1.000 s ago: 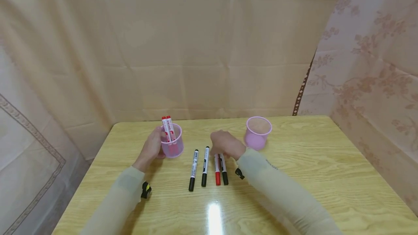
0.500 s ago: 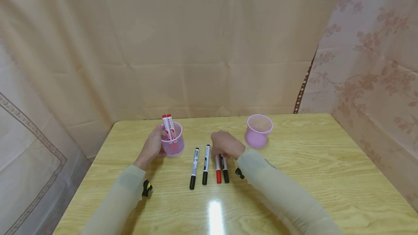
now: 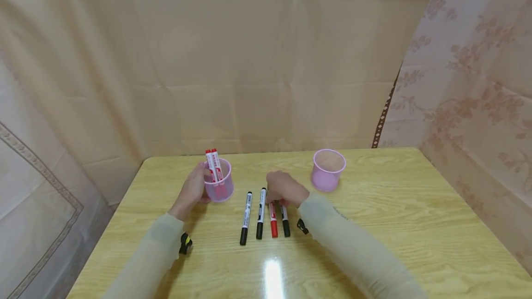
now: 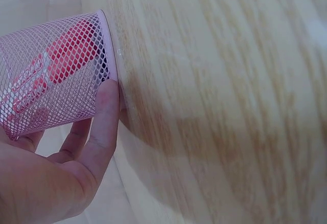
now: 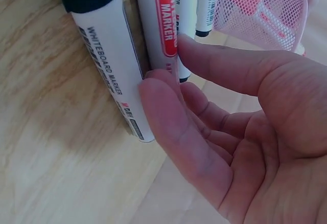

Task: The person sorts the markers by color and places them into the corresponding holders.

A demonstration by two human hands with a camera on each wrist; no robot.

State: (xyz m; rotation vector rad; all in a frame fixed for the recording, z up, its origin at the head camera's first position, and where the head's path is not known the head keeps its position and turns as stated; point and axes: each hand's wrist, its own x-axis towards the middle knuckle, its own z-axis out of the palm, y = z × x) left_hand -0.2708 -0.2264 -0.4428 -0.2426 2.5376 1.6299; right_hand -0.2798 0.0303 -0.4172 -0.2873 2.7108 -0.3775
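Observation:
My left hand (image 3: 193, 189) grips the side of the left pink mesh cup (image 3: 220, 190), which holds two red-capped markers (image 3: 214, 165); its curled fingers show in the left wrist view against the mesh (image 4: 51, 81). With thumb and index finger, my right hand (image 3: 286, 187) pinches the red marker (image 3: 273, 225) near its end, as the right wrist view shows (image 5: 162, 24). Directly beside that finger lies a black-capped marker (image 5: 110, 65), the rightmost in the row (image 3: 285, 225). Two more black-capped markers (image 3: 246, 216) (image 3: 261, 216) lie to the left.
A second pink cup (image 3: 326, 176) stands upright at the back right of the wooden table (image 3: 395, 206), to the right of my right hand. Beige cloth (image 3: 228, 59) hangs behind the table, and patterned cloth (image 3: 478, 82) hangs at the right.
The red marker has shifted slightly left, away from the black-capped marker at its right, along with my right hand. My left hand stays on its cup.

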